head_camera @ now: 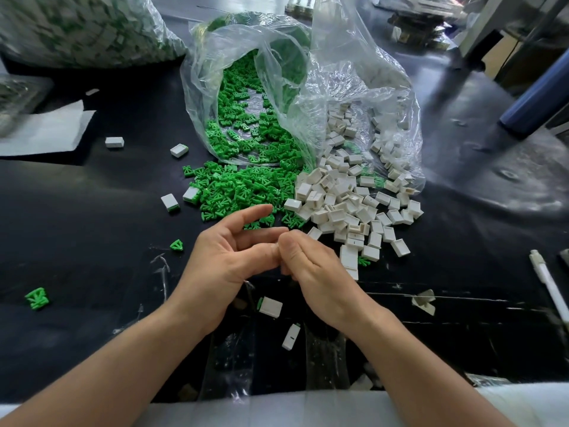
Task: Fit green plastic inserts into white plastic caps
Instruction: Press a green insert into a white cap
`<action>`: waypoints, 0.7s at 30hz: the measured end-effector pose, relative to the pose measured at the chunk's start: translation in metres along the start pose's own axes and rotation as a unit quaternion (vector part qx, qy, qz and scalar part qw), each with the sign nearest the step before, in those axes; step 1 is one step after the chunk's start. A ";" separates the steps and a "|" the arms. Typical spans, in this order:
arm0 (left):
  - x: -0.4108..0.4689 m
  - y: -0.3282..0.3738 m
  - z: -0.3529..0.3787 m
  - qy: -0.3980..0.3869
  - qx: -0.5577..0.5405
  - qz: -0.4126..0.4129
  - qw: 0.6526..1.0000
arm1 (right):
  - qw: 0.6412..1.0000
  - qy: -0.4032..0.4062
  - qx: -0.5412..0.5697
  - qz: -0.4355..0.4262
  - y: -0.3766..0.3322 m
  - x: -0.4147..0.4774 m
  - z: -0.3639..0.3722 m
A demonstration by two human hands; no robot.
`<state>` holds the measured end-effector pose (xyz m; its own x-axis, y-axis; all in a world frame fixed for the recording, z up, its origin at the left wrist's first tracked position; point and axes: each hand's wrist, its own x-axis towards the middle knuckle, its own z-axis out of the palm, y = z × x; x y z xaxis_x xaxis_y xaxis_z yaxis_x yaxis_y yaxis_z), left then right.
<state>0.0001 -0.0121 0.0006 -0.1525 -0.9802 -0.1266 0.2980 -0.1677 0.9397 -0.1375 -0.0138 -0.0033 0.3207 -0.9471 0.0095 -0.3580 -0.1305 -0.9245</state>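
item 1, left hand (pixel 228 257): palm up at the near edge of the green heap, fingers loosely curved, thumb against the right hand's fingertips.
item 2, right hand (pixel 314 266): back turned to my camera, fingers curled in tight. whatever lies between the two hands is hidden from me, so i cannot tell whether either one holds a piece.
item 3, green inserts (pixel 246 189): heap spilling from the clear bag (pixel 338 72) onto the black table (pixel 92 211), just beyond the hands.
item 4, white caps (pixel 348 208): heap touching the green one on its right side.
item 5, fitted cap (pixel 270 307): green showing at one end, lying below the hands.
item 6, second fitted cap (pixel 291 336): nearer me.
item 7, stray insert (pixel 176 245): left of the left hand.
item 8, white pen (pixel 551 288): far right.
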 end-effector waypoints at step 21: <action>-0.006 0.005 0.005 -0.019 0.122 -0.003 0.992 | 0.984 0.174 -0.032 0.035 0.006 0.007 -0.032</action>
<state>-0.0026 -0.0065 0.0079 -0.1909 -0.9735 -0.1256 0.0609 -0.1394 0.9884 -0.1653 -0.0305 0.0032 -0.0225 -0.9959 0.0872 -0.4260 -0.0693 -0.9021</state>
